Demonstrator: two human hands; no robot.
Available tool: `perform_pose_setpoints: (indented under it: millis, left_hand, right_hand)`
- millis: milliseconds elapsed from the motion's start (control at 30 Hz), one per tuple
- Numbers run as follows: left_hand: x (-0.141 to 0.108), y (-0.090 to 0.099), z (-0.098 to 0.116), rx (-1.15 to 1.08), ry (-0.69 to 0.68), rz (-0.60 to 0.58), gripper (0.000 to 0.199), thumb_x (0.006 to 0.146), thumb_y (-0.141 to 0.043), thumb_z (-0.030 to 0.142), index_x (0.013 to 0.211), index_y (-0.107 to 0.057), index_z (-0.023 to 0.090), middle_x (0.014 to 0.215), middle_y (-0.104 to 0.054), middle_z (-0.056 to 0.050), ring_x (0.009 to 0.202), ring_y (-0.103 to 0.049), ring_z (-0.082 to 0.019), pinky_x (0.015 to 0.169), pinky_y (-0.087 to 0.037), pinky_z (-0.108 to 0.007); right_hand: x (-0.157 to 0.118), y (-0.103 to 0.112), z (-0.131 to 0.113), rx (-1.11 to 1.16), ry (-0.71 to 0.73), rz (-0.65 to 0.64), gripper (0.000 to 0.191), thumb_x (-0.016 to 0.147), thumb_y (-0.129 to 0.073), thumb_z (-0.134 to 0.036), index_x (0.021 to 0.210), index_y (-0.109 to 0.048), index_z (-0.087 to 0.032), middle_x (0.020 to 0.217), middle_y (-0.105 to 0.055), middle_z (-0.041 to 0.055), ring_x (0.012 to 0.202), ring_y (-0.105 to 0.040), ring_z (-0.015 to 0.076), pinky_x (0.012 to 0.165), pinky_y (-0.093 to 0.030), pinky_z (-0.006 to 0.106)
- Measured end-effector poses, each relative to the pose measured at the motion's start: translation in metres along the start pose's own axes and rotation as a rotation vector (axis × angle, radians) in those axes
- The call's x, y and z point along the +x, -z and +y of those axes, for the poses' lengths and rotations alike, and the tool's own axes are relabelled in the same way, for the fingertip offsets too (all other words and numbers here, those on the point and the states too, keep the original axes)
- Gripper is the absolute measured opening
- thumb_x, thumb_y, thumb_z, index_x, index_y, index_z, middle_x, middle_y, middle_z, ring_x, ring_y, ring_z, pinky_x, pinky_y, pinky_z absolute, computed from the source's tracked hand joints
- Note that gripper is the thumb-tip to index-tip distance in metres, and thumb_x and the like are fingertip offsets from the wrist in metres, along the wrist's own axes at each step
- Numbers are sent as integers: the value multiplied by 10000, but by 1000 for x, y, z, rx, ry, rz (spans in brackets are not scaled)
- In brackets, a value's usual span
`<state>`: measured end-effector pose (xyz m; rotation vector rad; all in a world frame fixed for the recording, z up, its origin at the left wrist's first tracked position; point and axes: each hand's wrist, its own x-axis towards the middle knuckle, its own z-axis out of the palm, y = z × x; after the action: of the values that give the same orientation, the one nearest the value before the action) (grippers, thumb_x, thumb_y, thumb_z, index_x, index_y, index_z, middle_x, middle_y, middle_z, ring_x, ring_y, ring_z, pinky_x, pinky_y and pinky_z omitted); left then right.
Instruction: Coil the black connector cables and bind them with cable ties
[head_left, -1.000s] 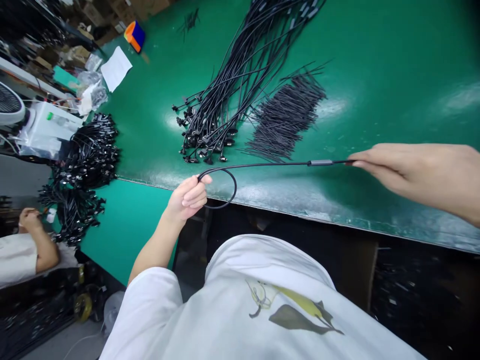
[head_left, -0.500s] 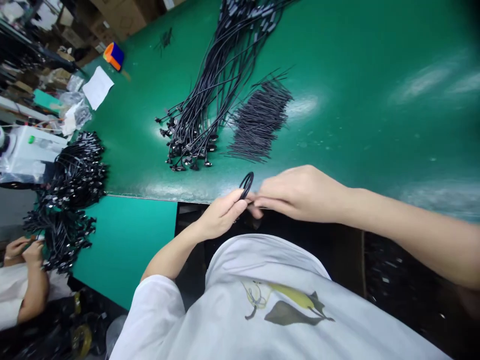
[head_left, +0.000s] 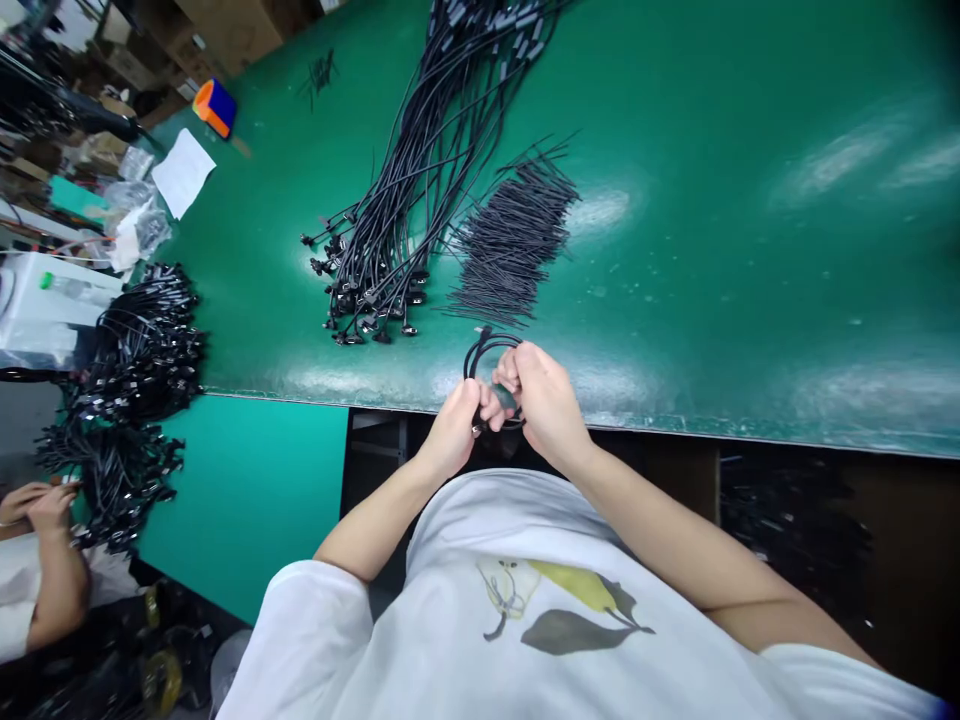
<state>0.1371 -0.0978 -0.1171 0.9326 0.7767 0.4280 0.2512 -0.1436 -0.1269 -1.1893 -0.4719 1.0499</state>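
A black cable (head_left: 472,352) is looped into a small coil at the table's front edge. My left hand (head_left: 455,425) grips the coil's left side, with a shiny connector end showing below the fingers. On the coil's right side my right hand (head_left: 546,400) is closed, fingers curled round the cable. Just beyond the hands lies a pile of short thin black ties (head_left: 514,240). To its left is a spread bundle of long black cables (head_left: 427,150), their connectors toward me.
A green table (head_left: 720,230) stretches ahead, with a lower green board (head_left: 255,480) at left. Heaped black cables (head_left: 150,340) lie by a white machine (head_left: 45,300). A co-worker's hands (head_left: 45,505) are at far left. Paper (head_left: 184,172) and an orange-blue object (head_left: 216,107) lie farther back.
My right hand has moved left and in toward my left hand, now closed on the coil. The coil has opened into a wider loop between both hands.
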Motion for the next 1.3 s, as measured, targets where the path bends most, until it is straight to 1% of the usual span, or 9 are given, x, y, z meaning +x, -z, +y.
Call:
perform_pose_setpoints:
  millis: [200, 267, 333, 400, 567, 667, 833, 1033, 1300]
  left_hand:
    - [-7, 9, 0, 277, -55, -66, 512, 740, -751, 622, 912, -494, 214, 653, -398, 79, 576, -378, -88, 686, -443, -278]
    - [-8, 12, 5, 378, -41, -112, 647, 669, -859, 489, 1138, -507, 217, 718, -414, 75, 600, -376, -89, 641, -408, -256]
    - [-9, 14, 9, 461, -28, -161, 773, 647, -885, 412, 1271, -474, 215, 743, -426, 66, 627, -398, -102, 628, -393, -255]
    - [-9, 17, 8, 540, -7, -214, 658, 672, -862, 409, 1196, -532, 189, 729, -445, 49, 653, -422, -123, 625, -382, -264]
    - [-11, 19, -3, 625, 42, -336, 351, 810, -710, 491, 811, -575, 167, 684, -459, 22, 645, -409, -122, 613, -348, -268]
    - [-13, 15, -6, 614, 58, -362, 338, 871, -625, 484, 822, -590, 152, 731, -528, 8, 693, -466, -122, 677, -383, -268]
    - [-14, 14, -5, 698, 56, -319, 352, 846, -648, 425, 669, -500, 160, 697, -495, 34, 704, -457, -105, 757, -399, -280]
    - [-14, 9, -9, 196, 199, -463, 344, 810, -739, 456, 898, -583, 162, 768, -615, -8, 755, -579, -133, 867, -487, -360]
    - [-17, -8, -3, -283, 479, -420, 452, 841, -652, 594, 846, -569, 150, 614, -402, 56, 523, -372, -69, 550, -422, -230]
  right_hand:
    - [-2, -7, -3, -27, 74, -51, 441, 894, -544, -681, 953, -498, -247, 1202, -579, 57, 1047, -621, 164, 840, -576, 307]
    - [-7, -12, -5, 87, 13, -54, 436, 913, -507, -680, 936, -435, -251, 1282, -573, 59, 1101, -629, 175, 796, -588, 304]
    - [-14, -17, -7, 127, -51, -62, 455, 911, -497, -693, 908, -371, -255, 1145, -625, 48, 929, -660, 157, 603, -551, 243]
    - [-19, -20, -10, 121, -53, -75, 474, 891, -516, -711, 914, -357, -265, 946, -615, 16, 722, -605, 128, 452, -441, 199]
    - [-18, -17, -13, 115, 26, -220, 558, 831, -565, -758, 1103, -486, -276, 659, -454, -60, 503, -372, 84, 437, -348, 211]
    - [-13, -11, -13, 115, 13, -247, 490, 899, -510, -712, 934, -526, -224, 594, -395, -70, 437, -290, 50, 395, -266, 194]
    - [-11, 2, -10, -22, 86, -320, 429, 961, -502, -604, 890, -558, -185, 630, -477, -50, 447, -477, 60, 421, -433, 203]
    - [-10, 5, -13, -27, 180, -306, 416, 993, -455, -574, 864, -554, -191, 558, -407, -78, 413, -415, 51, 447, -489, 205]
    - [0, 3, -19, 23, 81, -273, 485, 931, -478, -678, 860, -523, -200, 553, -397, -99, 412, -404, 42, 542, -567, 244]
